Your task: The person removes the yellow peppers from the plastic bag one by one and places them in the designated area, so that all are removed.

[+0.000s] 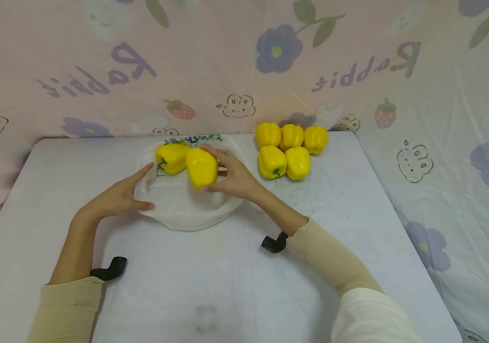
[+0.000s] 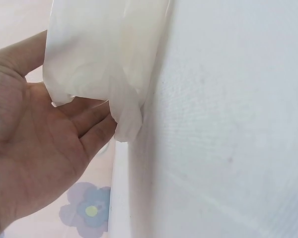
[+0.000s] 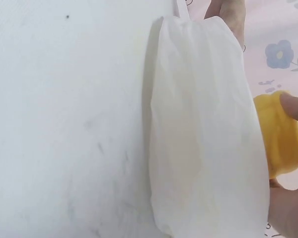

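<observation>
A white plastic bag [image 1: 184, 216] with green print on its far side lies on the table, mouth upward. One yellow bell pepper [image 1: 171, 159] with a green stem rests at its left part. Over the bag, my right hand [image 1: 237, 176] holds another yellow bell pepper [image 1: 202, 167] between thumb and fingers; the right wrist view shows this held pepper [image 3: 279, 136] beyond the bag's side. My left hand [image 1: 117, 197] is spread at the bag's left edge, thumb and fingers apart. In the left wrist view the plastic [image 2: 97, 54] hides the left fingertips.
Several yellow bell peppers [image 1: 291, 137] stand grouped to the right of the bag near the table's back edge. A black curved piece [image 1: 111, 269] sits at each forearm. Behind the white table [image 1: 210, 286] hangs a printed cloth [image 1: 210, 62].
</observation>
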`<state>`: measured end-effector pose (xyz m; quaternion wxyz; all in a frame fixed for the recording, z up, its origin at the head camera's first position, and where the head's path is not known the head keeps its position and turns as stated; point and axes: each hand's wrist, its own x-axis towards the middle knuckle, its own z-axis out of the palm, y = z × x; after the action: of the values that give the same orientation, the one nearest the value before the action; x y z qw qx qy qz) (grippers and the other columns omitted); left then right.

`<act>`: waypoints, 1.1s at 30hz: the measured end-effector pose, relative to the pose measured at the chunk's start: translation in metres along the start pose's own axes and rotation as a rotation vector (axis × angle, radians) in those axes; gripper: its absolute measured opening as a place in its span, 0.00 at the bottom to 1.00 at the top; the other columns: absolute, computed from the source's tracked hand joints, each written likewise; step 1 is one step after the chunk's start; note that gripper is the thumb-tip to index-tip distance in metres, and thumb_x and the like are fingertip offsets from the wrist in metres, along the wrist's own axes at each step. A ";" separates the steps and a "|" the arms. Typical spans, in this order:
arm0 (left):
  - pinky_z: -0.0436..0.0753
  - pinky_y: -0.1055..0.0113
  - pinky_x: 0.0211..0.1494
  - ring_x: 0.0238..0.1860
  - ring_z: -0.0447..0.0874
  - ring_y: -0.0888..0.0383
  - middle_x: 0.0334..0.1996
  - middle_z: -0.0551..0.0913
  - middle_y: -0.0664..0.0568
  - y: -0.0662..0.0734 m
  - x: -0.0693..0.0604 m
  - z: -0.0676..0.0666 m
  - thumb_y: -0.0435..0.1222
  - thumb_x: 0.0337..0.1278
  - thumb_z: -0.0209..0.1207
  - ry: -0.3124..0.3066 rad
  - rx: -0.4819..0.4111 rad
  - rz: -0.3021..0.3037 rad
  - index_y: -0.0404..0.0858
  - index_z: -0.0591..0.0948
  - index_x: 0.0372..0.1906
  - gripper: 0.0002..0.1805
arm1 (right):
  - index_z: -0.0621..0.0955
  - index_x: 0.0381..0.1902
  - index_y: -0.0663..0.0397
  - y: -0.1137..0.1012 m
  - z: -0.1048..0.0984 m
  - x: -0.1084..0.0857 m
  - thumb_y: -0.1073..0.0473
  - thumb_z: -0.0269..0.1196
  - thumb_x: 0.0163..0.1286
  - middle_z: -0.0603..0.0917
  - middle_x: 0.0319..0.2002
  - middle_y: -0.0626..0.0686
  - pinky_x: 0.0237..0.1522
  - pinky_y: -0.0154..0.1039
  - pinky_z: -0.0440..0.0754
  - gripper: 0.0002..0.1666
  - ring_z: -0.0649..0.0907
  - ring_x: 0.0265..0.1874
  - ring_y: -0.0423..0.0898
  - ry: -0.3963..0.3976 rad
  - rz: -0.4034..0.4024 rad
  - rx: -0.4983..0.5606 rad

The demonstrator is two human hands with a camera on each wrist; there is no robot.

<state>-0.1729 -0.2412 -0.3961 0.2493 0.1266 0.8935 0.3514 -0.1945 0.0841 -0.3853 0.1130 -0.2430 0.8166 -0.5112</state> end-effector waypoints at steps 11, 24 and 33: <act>0.49 0.27 0.69 0.75 0.42 0.29 0.77 0.43 0.32 -0.002 -0.003 0.001 0.48 0.51 0.72 0.004 0.008 -0.006 0.57 0.38 0.80 0.63 | 0.59 0.78 0.33 0.006 -0.021 -0.013 0.58 0.77 0.55 0.64 0.70 0.52 0.58 0.37 0.80 0.58 0.74 0.63 0.54 -0.012 0.000 0.012; 0.49 0.28 0.70 0.75 0.42 0.29 0.77 0.44 0.32 -0.002 -0.001 -0.001 0.51 0.54 0.70 0.010 0.017 0.005 0.55 0.39 0.81 0.60 | 0.61 0.76 0.24 0.006 -0.052 -0.029 0.57 0.78 0.54 0.64 0.71 0.47 0.61 0.43 0.78 0.57 0.74 0.62 0.53 -0.006 0.051 0.020; 0.50 0.28 0.69 0.75 0.43 0.29 0.77 0.45 0.32 -0.002 0.001 0.002 0.53 0.55 0.68 0.016 0.037 -0.001 0.55 0.39 0.81 0.59 | 0.62 0.76 0.28 0.013 -0.072 -0.042 0.59 0.77 0.55 0.63 0.73 0.43 0.61 0.44 0.78 0.56 0.75 0.58 0.52 0.031 0.024 0.014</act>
<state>-0.1730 -0.2406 -0.3993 0.2399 0.1281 0.9018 0.3358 -0.1932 0.1659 -0.3667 0.1084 -0.2245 0.8175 -0.5191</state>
